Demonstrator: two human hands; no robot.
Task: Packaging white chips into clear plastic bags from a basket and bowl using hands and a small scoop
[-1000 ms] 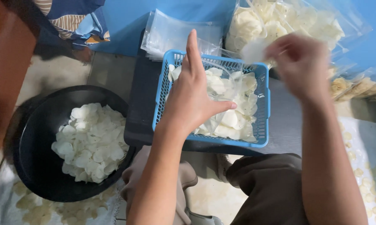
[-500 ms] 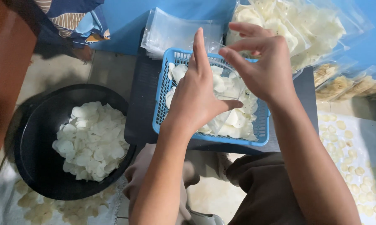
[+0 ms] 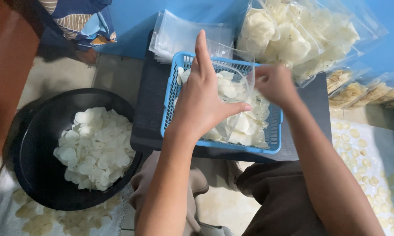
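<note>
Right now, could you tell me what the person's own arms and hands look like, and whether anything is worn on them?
Both forearms are bare, with no sleeves in view. The left hand and right hand wear no gloves, and no rings, watch or bracelets are visible. Nails look short and unpainted.

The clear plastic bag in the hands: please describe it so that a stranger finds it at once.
Find the blue basket of white chips on the dark board. Over it, the left hand holds a clear bag open while the right hand is at its mouth. Unlike the flat empty bags behind, it stands open with chips inside.
</note>
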